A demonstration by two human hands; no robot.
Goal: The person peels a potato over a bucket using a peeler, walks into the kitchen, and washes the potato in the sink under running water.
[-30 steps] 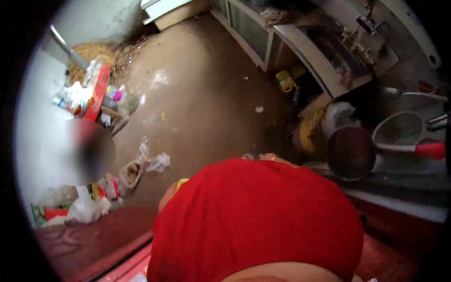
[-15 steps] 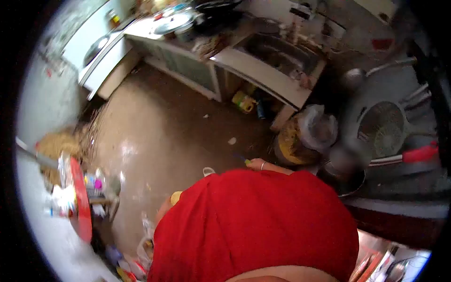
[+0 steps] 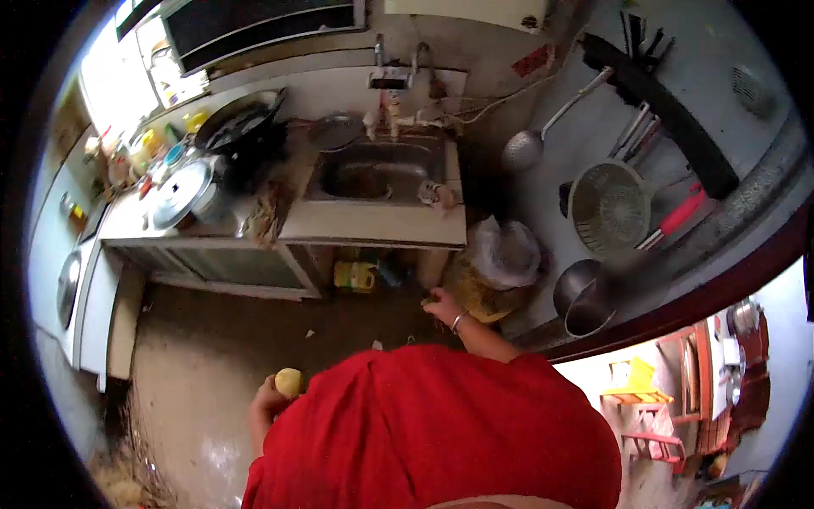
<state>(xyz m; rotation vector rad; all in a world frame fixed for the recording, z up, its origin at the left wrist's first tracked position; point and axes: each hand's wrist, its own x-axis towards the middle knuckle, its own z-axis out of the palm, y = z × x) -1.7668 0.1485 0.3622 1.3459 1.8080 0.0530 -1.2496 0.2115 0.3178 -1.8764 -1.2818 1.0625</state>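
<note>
My left hand (image 3: 268, 399), low and left of the red garment, is closed around a pale yellow, rounded thing that looks like a peeled potato (image 3: 289, 383). On the other side, my right hand (image 3: 444, 309) reaches forward with a bracelet at the wrist. Its fingers are closed, and a small yellowish-green bit shows at them; the rest of what they hold is too small to make out. Close to that hand stands a bin (image 3: 480, 293) with a pale plastic bag (image 3: 505, 254) in its top. The red garment (image 3: 424, 424) covers much of the lower view.
Ahead is a counter with a sink (image 3: 373, 170), a wok (image 3: 242, 123) and a lidded pot (image 3: 182, 193). Beneath it stands a yellow oil bottle (image 3: 354, 276). Ladles and a colander (image 3: 609, 208) hang on the right wall. A doorway shows a yellow chair (image 3: 636, 383).
The view has swung to the right, bringing the sink ahead and a doorway into sight. My right hand is now beside the bin; more of the left hand and the potato shows.
</note>
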